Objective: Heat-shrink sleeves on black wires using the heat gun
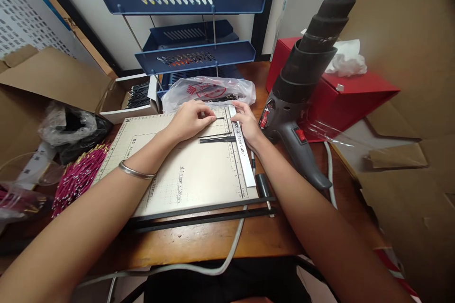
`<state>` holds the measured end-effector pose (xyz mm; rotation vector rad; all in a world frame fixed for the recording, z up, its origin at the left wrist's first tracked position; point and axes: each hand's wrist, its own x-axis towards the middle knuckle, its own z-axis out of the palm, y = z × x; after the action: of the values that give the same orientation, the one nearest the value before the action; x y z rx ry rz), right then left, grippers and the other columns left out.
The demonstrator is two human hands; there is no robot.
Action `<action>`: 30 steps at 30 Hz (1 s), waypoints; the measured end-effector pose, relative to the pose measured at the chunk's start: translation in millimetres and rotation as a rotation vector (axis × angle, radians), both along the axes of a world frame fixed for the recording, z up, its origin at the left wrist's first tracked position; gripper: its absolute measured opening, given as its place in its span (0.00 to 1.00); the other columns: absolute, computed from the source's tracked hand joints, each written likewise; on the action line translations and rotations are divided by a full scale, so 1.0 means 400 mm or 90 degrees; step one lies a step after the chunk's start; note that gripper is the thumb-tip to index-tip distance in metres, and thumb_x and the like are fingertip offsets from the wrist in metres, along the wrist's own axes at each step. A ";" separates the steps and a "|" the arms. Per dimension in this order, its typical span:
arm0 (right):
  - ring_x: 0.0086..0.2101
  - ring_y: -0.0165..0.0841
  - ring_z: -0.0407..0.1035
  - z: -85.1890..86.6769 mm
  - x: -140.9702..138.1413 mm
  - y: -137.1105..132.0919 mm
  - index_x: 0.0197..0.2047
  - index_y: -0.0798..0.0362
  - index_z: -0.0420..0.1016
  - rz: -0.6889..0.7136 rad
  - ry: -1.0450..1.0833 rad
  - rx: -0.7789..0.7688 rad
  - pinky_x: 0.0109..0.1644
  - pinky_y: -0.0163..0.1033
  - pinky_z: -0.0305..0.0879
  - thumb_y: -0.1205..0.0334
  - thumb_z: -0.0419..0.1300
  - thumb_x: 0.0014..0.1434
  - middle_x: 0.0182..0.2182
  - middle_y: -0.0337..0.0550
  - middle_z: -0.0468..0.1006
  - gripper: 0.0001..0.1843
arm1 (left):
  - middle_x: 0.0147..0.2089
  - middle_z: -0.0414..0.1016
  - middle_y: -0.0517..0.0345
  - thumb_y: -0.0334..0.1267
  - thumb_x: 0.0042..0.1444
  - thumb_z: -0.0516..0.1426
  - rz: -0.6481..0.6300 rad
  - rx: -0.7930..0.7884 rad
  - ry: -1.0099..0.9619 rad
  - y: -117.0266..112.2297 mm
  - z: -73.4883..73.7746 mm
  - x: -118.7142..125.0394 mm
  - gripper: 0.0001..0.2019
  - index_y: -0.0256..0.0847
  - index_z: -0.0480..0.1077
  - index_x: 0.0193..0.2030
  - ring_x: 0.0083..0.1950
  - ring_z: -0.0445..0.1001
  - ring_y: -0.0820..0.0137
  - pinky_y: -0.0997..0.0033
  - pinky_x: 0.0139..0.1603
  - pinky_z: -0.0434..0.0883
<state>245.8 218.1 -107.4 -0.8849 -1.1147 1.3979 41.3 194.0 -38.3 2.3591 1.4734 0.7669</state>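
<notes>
— What lay nearest on the bench?

— A white cable, then the cutter, with black bars along its near edge.

— And on the cutter?

— A few thin black tubes lay side by side, their ends against the ruler at its right edge. Just beyond them lay one short tube.

— The hands?

— The left hand, its fingers curled close together, seemed to pinch the short tube's left end, though it was too small to be sure. The right hand rested loosely bent fingers on the ruler's far end and held nothing.

— Around them?

— Pink wires at left, a heat gun at right. A plastic bag lay just past the hands, with blue trays behind.
</notes>
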 end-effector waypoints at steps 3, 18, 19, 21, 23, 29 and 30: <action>0.67 0.49 0.67 0.004 -0.003 -0.001 0.52 0.44 0.68 -0.003 0.016 -0.017 0.81 0.61 0.55 0.61 0.64 0.39 0.59 0.44 0.78 0.32 | 0.40 0.85 0.52 0.44 0.62 0.63 0.012 0.005 0.014 0.018 -0.002 -0.001 0.11 0.42 0.85 0.38 0.42 0.76 0.61 0.59 0.51 0.71; 0.64 0.48 0.71 0.008 -0.003 -0.006 0.52 0.44 0.68 -0.008 -0.003 -0.016 0.78 0.61 0.59 0.58 0.65 0.41 0.56 0.45 0.81 0.31 | 0.41 0.84 0.51 0.44 0.64 0.61 0.013 0.033 0.058 0.046 -0.008 -0.006 0.12 0.42 0.85 0.40 0.43 0.75 0.61 0.58 0.53 0.71; 0.64 0.48 0.71 0.009 -0.003 -0.006 0.52 0.43 0.68 -0.006 0.001 -0.019 0.78 0.61 0.59 0.58 0.65 0.40 0.56 0.44 0.81 0.32 | 0.41 0.84 0.51 0.44 0.64 0.61 0.012 0.034 0.063 0.046 -0.008 -0.006 0.12 0.42 0.85 0.41 0.43 0.75 0.61 0.58 0.53 0.71; 0.64 0.48 0.71 0.009 -0.003 -0.006 0.51 0.44 0.68 -0.006 0.009 -0.025 0.79 0.61 0.58 0.58 0.66 0.39 0.56 0.44 0.81 0.32 | 0.41 0.83 0.51 0.45 0.64 0.61 0.012 0.035 0.066 0.046 -0.008 -0.007 0.12 0.42 0.85 0.41 0.43 0.75 0.60 0.58 0.53 0.71; 0.65 0.48 0.71 0.010 -0.004 -0.006 0.51 0.44 0.68 -0.008 0.010 -0.026 0.79 0.60 0.58 0.58 0.66 0.39 0.57 0.44 0.80 0.33 | 0.41 0.83 0.51 0.45 0.64 0.61 0.010 0.038 0.067 0.047 -0.008 -0.007 0.13 0.42 0.85 0.41 0.43 0.75 0.60 0.58 0.52 0.71; 0.63 0.48 0.72 0.010 -0.005 -0.007 0.51 0.44 0.67 -0.005 -0.004 -0.019 0.77 0.61 0.60 0.58 0.66 0.40 0.56 0.44 0.80 0.32 | 0.41 0.84 0.51 0.45 0.64 0.60 0.007 0.043 0.073 0.049 -0.011 -0.006 0.12 0.43 0.85 0.41 0.44 0.75 0.60 0.58 0.52 0.69; 0.63 0.49 0.72 0.011 -0.004 -0.008 0.51 0.44 0.67 -0.005 -0.004 -0.020 0.77 0.61 0.61 0.58 0.66 0.40 0.55 0.44 0.80 0.32 | 0.41 0.84 0.51 0.45 0.65 0.61 0.007 0.044 0.073 0.049 -0.011 -0.006 0.12 0.43 0.85 0.41 0.44 0.75 0.60 0.57 0.52 0.69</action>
<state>244.1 215.0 -103.1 -0.9158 -1.0956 1.4109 39.0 213.6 -42.5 2.4860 1.5301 0.7057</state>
